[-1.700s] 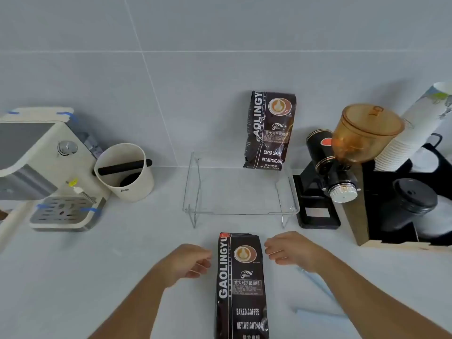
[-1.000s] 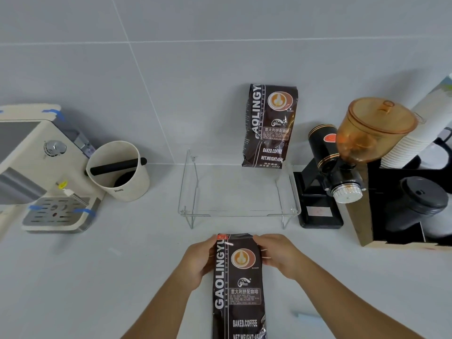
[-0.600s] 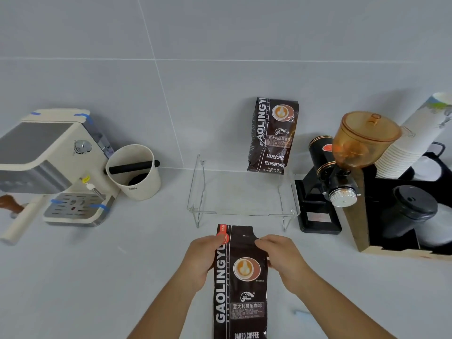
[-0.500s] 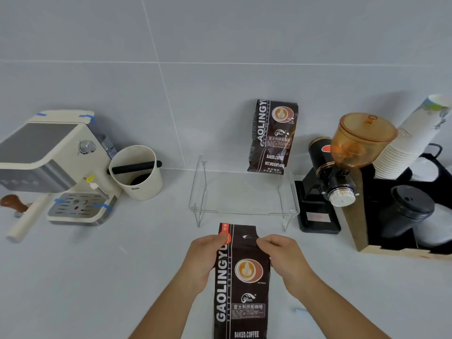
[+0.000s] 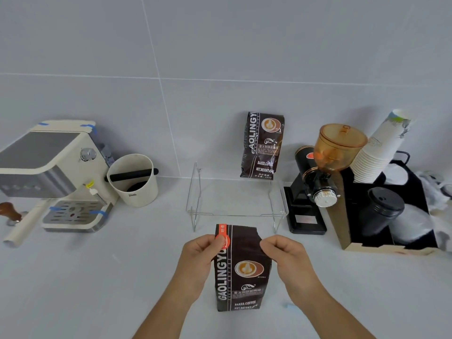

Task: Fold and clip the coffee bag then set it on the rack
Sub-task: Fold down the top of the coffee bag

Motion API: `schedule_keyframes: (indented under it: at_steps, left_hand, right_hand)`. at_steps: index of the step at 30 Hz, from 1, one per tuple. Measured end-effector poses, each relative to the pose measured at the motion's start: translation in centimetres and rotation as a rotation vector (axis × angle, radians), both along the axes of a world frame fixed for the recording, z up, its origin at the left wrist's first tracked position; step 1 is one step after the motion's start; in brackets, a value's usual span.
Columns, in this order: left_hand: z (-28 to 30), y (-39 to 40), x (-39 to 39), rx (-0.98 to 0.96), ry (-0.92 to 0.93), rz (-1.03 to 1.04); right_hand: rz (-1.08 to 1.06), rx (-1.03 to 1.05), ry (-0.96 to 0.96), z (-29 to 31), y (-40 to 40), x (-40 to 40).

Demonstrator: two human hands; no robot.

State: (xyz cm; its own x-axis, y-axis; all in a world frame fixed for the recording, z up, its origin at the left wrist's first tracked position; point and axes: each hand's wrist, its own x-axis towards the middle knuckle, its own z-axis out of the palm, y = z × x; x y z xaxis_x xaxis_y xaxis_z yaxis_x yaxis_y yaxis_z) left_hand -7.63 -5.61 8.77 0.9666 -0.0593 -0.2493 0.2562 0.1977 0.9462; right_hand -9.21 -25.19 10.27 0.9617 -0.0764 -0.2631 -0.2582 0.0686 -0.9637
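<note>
A dark brown coffee bag (image 5: 241, 272) with white lettering stands upright on the white counter in front of me, its flat top unfolded. My left hand (image 5: 199, 259) pinches the bag's upper left edge at the orange label. My right hand (image 5: 285, 254) pinches the upper right edge. Behind the bag stands a clear acrylic rack (image 5: 236, 200). A light blue object (image 5: 292, 307), perhaps the clip, peeks out on the counter beside my right forearm.
A second coffee bag (image 5: 263, 145) leans on the wall at the rack's back right. A cream espresso machine (image 5: 52, 172) and a knock box (image 5: 133, 179) stand left. A black grinder (image 5: 318, 182), stacked paper cups (image 5: 376, 150) and a wooden organiser (image 5: 381, 216) stand right.
My hands closed on the bag's top corners and raised it from lying flat to standing upright. The view has tilted up and back.
</note>
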Motion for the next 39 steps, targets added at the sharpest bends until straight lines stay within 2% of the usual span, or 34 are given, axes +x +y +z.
schedule_keyframes:
  at_steps: [7,13,24,32,39]
  left_hand:
    - [1.6,0.7,0.1,0.27,-0.108,-0.027]
    - [2.5,1.3,0.5,0.409,-0.222,-0.028]
    - [2.5,3.0,0.7,0.829,-0.566,-0.13]
    - [3.0,4.0,0.0,0.687,-0.49,-0.284]
    - [3.0,3.9,-0.1,0.558,-0.351,-0.357]
  right_hand:
    - [0.043,-0.229,-0.07,0.8,-0.7,-0.4]
    - [0.065,-0.229,-0.117,1.6,0.9,0.2]
    - [0.131,-0.668,-0.402,1.6,2.0,0.4]
    - [0.277,-0.704,-0.508,2.1,1.2,-0.6]
    - [0.343,-0.609,-0.34,2.7,1.4,-0.9]
